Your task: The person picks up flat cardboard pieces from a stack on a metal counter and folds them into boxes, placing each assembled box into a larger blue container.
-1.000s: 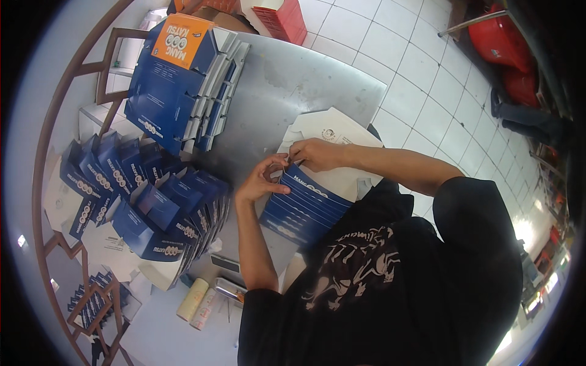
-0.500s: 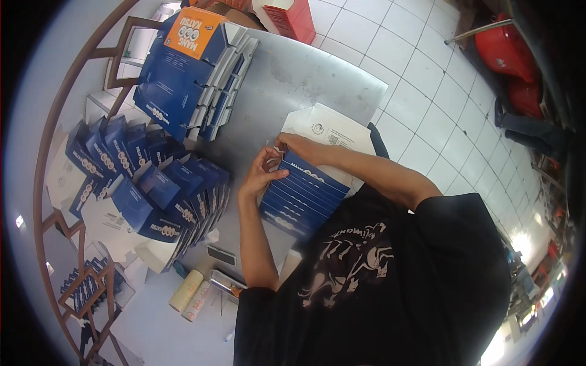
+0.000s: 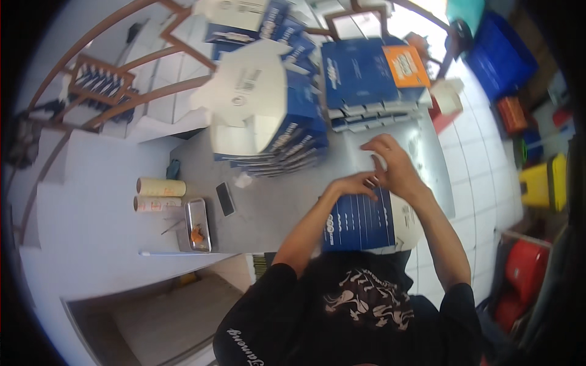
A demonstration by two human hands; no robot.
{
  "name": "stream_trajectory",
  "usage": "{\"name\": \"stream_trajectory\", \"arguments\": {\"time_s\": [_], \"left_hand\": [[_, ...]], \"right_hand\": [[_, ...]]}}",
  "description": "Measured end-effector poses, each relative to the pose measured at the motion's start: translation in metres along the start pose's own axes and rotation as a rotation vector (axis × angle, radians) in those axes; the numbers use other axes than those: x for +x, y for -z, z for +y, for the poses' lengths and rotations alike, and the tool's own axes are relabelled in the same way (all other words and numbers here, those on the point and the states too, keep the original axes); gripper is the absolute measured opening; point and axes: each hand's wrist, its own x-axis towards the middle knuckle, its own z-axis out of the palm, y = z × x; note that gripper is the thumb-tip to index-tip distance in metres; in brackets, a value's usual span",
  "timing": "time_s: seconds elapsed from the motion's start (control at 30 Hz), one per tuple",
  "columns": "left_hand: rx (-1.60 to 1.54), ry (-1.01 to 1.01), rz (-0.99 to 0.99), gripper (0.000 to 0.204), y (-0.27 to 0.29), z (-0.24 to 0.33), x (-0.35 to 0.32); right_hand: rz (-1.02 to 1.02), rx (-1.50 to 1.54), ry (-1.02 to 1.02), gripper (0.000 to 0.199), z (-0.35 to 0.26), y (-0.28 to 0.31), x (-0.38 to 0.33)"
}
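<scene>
A stack of nested blue cardboard boxes point(image 3: 357, 222) lies close to my body, with a cream flap point(image 3: 406, 222) on its right side. At the stack's far edge, my left hand point(image 3: 355, 184) lies with fingers stretched to the right, and I cannot tell how firmly it touches the boxes. My right hand point(image 3: 395, 169) is just beyond it, over the metal table point(image 3: 268, 210), its fingers spread and nothing visible in them. The hands cross closely, so some of the left fingers are partly hidden.
Folded blue boxes with cream flaps point(image 3: 250, 91) are piled at far left. Flat blue cardboard point(image 3: 354, 73) with an orange label point(image 3: 405, 66) stands beyond my hands. A black phone-like slab point(image 3: 225, 199), a metal tray point(image 3: 204, 235) and two rolls point(image 3: 160, 187) lie leftward.
My view has turned, so the table and piles appear rotated. My right hand has come off the box corner and spread its fingers; my left fingers have straightened.
</scene>
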Motion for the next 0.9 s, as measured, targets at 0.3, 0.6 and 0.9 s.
{"name": "stream_trajectory", "arguments": {"time_s": [0.3, 0.6, 0.9], "left_hand": [[0.303, 0.089, -0.116, 0.082, -0.008, 0.044, 0.034], [0.236, -0.194, -0.390, 0.084, 0.032, 0.012, 0.030], [0.160, 0.164, -0.270, 0.067, 0.017, 0.059, 0.029]], "right_hand": [[-0.084, -0.805, 0.662, 0.030, -0.085, 0.005, 0.160], [-0.335, -0.169, 0.233, 0.022, -0.084, 0.121, 0.014], [-0.141, 0.264, -0.488, 0.037, 0.091, -0.004, -0.247]]}}
